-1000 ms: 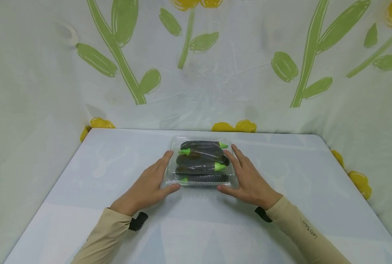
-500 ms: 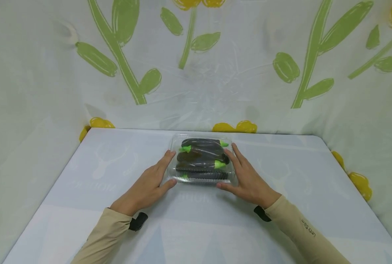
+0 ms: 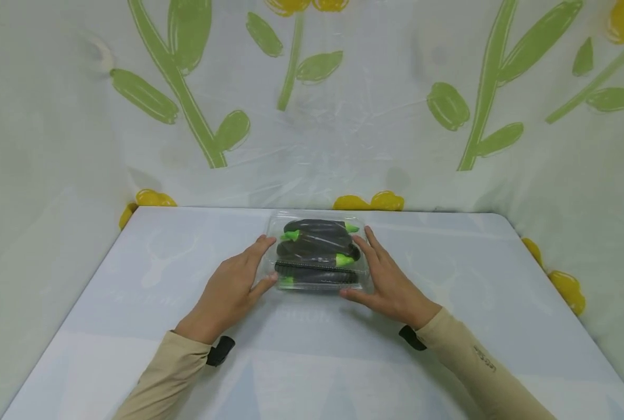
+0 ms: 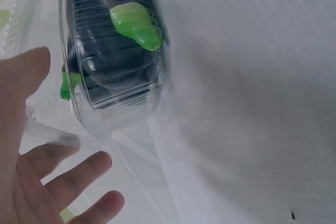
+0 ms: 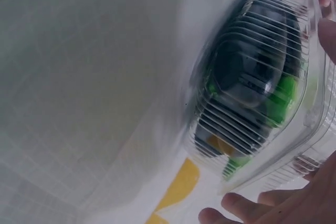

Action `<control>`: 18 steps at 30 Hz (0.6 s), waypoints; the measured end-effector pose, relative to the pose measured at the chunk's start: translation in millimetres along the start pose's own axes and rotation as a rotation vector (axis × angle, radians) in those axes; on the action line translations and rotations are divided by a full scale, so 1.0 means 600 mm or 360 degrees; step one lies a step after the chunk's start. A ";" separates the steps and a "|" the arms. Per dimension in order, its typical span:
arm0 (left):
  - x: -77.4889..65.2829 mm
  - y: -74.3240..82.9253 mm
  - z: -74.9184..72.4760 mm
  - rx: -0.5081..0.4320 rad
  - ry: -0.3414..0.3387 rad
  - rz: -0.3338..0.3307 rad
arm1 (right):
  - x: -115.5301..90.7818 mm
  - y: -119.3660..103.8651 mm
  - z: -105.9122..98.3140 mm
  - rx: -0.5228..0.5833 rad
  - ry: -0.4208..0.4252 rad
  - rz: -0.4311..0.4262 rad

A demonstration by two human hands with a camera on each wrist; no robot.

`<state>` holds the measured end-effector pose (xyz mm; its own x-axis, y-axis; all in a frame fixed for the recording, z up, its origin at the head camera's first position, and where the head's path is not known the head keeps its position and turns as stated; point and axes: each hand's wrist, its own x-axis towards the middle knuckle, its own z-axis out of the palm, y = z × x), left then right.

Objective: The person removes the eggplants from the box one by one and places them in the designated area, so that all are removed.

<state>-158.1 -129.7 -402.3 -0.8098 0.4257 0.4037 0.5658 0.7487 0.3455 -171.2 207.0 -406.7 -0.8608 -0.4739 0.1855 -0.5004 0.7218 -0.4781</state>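
Fingers [image 3: 254,252] of the left hand [image 3: 231,286] and the right hand [image 3: 393,289] are spread wide and fairly straight along opposite sides of a clear plastic box [image 3: 312,286], flanking it rather than wrapping around it. From the left wrist, some fingertips show apart from the plastic. The box is between the hands, near the far edge of the bench [image 3: 312,356] — whether its bottom touches down, I cannot tell. Inside lie several dark eggplants [image 3: 317,252] with green stem ends [image 3: 345,260]. Its cover [image 3: 312,216] looks closed, though clear plastic makes that hard to judge. My reading: the filling is done, and the work in hand is placing the box — settling it and letting go seem to be what is left. Farther out come black bands [image 3: 220,351] at the wrists, tan sleeves [image 3: 160,373] and a flower-printed sheet [image 3: 354,134] behind the bench.
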 end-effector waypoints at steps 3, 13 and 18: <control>0.001 0.004 -0.001 0.0052 0.0012 -0.0039 | 0.001 -0.002 0.000 0.0039 0.0009 0.0025; 0.009 0.012 -0.007 0.0043 0.0026 -0.0059 | 0.004 0.001 0.007 0.0195 0.0071 0.0059; 0.011 0.011 -0.008 0.0027 0.0037 -0.0049 | 0.003 -0.001 0.008 0.0009 0.0193 -0.0001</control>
<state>-158.8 -124.2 -393.4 -0.8230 0.3905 0.4125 0.5375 0.7701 0.3436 -171.9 203.3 -410.5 -0.8656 -0.4096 0.2879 -0.5006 0.7186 -0.4828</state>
